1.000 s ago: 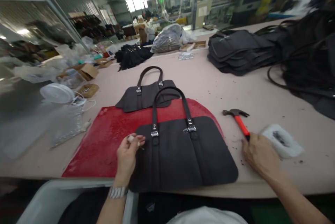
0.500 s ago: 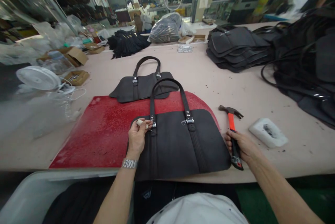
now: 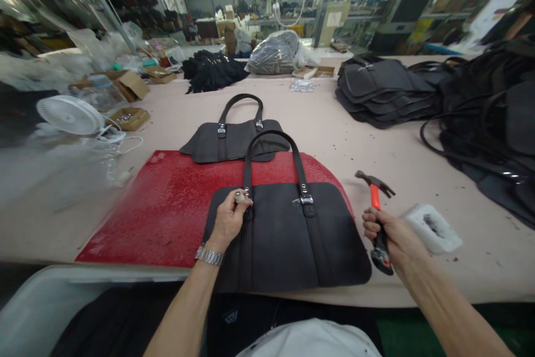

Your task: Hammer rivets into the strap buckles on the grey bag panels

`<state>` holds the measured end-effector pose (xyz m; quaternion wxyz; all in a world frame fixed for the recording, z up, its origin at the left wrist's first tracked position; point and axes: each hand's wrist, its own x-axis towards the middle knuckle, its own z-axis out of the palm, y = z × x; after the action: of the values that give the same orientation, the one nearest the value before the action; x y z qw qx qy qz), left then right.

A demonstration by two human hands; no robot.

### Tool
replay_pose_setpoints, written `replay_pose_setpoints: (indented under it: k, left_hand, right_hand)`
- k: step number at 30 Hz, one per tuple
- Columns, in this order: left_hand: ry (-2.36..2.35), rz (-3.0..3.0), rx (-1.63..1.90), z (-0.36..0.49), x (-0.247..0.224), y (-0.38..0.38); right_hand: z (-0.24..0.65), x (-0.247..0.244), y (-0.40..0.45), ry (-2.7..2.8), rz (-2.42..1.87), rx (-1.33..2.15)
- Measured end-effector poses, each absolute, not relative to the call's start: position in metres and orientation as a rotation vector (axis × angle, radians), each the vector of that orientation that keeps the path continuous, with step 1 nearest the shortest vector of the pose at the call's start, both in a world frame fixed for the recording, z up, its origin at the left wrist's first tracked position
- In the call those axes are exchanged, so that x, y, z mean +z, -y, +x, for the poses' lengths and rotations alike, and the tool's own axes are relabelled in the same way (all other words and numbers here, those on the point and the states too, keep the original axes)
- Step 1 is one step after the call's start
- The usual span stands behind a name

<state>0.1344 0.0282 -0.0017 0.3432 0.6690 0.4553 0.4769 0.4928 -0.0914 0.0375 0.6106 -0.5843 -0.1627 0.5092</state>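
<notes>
My left hand (image 3: pixel 229 218) is closed around a small pale-handled tool (image 3: pixel 239 197), its working end hidden by the fingers. It rests at the left strap fitting of a black bag panel (image 3: pixel 280 234), which lies flat with its handle loop (image 3: pixel 273 133) pointing away from me. A shiny metal buckle (image 3: pixel 306 200) on the right strap has a scrap of clear film beside it. Out to the right, my right hand (image 3: pixel 387 229) grips a claw hammer (image 3: pixel 375 190) by its orange and black handle, head up, just above the table. Behind lies a second black panel (image 3: pixel 209 142) with a handle.
Under the panel is a red board (image 3: pixel 167 206). A white block with a dark hollow (image 3: pixel 434 229) sits beside my right hand. Black bag pieces (image 3: pixel 388 89) are piled at right. A white fan (image 3: pixel 69 115) and small parts box (image 3: pixel 129 118) stand at left.
My left hand has turned, bringing the pale handle upright against the left strap fitting. My right hand still holds the hammer beside the panel. The view has tipped slightly upward.
</notes>
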Motion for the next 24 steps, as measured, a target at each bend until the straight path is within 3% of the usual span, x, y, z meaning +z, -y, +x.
replay_pose_setpoints:
  k: [5, 11, 18, 24]
  left_hand:
    - [-1.141, 1.822, 1.256, 0.135, -0.006, -0.023]
    - [-1.097, 1.862, 1.272, 0.136, -0.011, -0.023]
    - [-1.101, 1.903, 1.290, 0.135, -0.012, -0.025]
    - [-1.091, 1.905, 1.260, 0.135, -0.011, -0.025]
  right_hand:
    - [0.426, 0.093, 0.077, 1.093, -1.459, 0.699]
    - [0.366, 0.115, 0.063, 2.149, -1.633, 0.277]
    - [0.353, 0.135, 0.069, 1.802, -1.480, 0.096]
    - [0.359, 0.140, 0.073, 2.153, -1.591, 0.155]
